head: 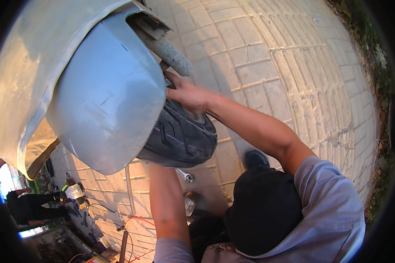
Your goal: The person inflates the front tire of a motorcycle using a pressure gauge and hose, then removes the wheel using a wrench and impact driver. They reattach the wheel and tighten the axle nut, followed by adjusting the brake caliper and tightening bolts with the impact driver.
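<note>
A black rubber tyre (184, 141) with a thin purple line in its tread juts out from under a scuffed, silver-blue fender-like body panel (108, 88) of a two-wheeler. My right hand (187, 95) reaches in at the wheel's side, beside the panel's edge. Its thumb and a finger are spread apart, but the other fingertips are hidden, so I cannot tell whether it grips anything. Just above it is a speckled grey cylindrical part (171, 54). My left forearm runs up beneath the tyre, which hides the hand.
A beige cover (36, 62) drapes over the vehicle. On the paving below lie a chrome tool (186, 176), a small labelled container (190, 203) and a metal rod (130, 190). An orange cable (136, 218) and scattered tools are at lower left, near another person (29, 205).
</note>
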{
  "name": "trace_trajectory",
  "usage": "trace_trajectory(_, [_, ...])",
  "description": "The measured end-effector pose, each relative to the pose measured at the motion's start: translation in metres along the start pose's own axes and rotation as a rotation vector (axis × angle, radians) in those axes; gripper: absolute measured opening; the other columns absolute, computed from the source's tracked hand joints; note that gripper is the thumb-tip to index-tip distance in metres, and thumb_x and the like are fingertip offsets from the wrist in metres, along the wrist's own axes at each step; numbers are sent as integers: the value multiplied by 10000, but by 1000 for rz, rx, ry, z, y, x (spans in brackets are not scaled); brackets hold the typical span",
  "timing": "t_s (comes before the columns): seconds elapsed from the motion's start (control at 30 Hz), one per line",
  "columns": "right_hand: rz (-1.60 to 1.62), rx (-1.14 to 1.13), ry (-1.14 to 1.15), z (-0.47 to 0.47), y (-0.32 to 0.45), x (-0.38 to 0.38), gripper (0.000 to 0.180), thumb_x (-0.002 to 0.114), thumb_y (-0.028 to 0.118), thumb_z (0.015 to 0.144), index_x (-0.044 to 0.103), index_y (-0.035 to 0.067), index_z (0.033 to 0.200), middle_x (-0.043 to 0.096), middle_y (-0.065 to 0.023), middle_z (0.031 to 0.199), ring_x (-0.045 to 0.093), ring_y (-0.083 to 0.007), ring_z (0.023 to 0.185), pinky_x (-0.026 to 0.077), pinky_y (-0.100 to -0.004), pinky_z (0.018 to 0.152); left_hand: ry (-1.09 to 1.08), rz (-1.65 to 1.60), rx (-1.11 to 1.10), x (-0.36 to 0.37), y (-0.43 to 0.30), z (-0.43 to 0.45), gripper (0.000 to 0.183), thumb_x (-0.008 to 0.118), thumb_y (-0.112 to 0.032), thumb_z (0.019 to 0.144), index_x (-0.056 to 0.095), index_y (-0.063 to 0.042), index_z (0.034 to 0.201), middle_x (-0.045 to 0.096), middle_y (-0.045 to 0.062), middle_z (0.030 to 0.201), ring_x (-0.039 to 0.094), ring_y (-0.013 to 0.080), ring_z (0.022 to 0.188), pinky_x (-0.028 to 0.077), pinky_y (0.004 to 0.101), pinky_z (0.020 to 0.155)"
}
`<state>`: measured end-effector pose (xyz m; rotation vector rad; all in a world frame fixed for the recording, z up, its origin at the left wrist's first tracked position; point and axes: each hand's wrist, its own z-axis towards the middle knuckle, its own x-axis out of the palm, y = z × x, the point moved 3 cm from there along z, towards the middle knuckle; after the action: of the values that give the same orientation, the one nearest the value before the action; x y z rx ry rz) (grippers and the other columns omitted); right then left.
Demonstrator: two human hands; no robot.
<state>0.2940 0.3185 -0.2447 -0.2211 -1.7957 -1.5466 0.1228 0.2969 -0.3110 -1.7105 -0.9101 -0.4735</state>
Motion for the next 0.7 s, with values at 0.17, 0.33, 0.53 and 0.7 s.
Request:
trace_trajectory(0.17, [3, 90, -37, 6, -8, 4, 800, 698, 486, 820, 354, 33, 1382, 551, -121, 1100, 545, -172, 893, 506, -301, 642, -17, 26, -7, -3, 1, -5, 328, 523, -223, 930, 529, 4, 1168, 597, 91, 953, 536, 183, 823, 433, 302, 706])
trace_trajectory(0.33, [-24, 116, -167, 9, -6, 5, 810, 717, 505, 788, 392, 31, 1358, 548, -128, 1127, 544, -193, 907, 508, -310, 700, -21, 49, -12, -3, 5, -6, 333, 524, -228, 932, 532, 2, 1172, 603, 90, 963, 543, 186, 842, 435, 305, 726])
trace_trajectory(0.53, [163, 205, -94, 11, -3, 10, 776, 734, 433, 783, 395, 18, 1343, 593, -133, 1122, 626, -209, 939, 551, -341, 770, -11, 68, -15, -2, 4, 1, 338, 525, -233, 934, 536, 1, 1177, 611, 89, 975, 551, 190, 865, 438, 309, 750])
trace_trajectory(0.7, [188, 219, -143, 8, 3, 14, 720, 722, 397, 798, 429, -39, 1290, 625, -140, 1081, 649, -192, 918, 558, -343, 797, -12, 82, -18, -1, 1, 6, 343, 526, -238, 936, 539, 0, 1182, 618, 88, 984, 558, 193, 884, 441, 313, 769])
